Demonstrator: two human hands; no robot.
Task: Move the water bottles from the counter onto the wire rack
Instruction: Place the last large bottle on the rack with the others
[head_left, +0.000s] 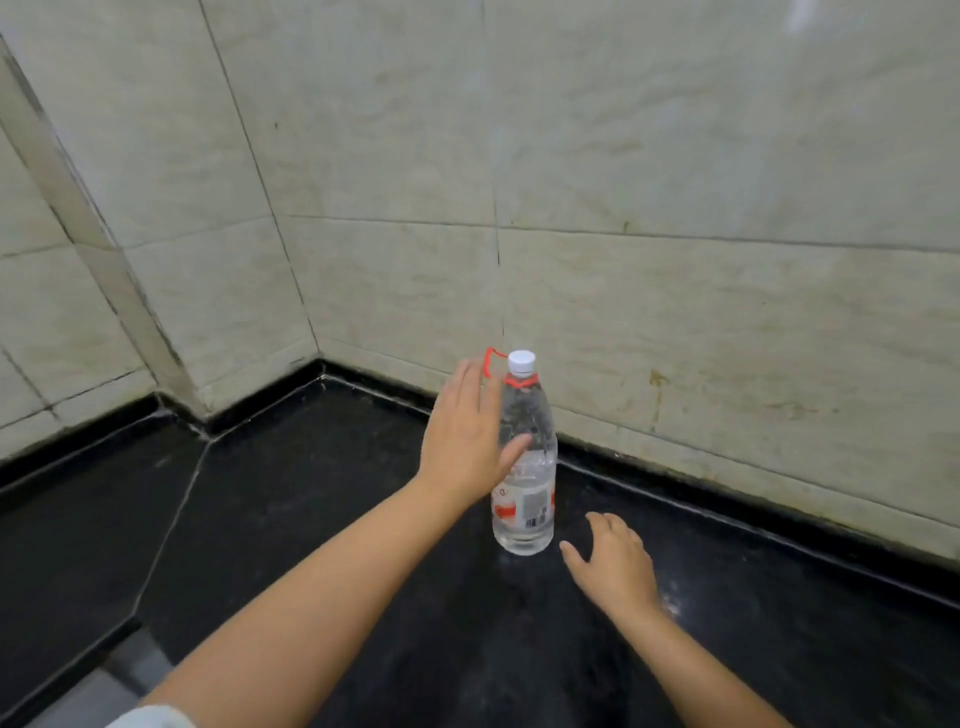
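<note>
While one water bottle stands on the counter, two hands, left hand and right hand, spread empty.

You have one water bottle standing on the counter. It carries one white cap, one red carry loop at the neck and one label low on the body. You have two hands in view: one left hand and one right hand. One pale sleeve edge shows at the bottom. Two tiled walls meet at one corner.
</note>
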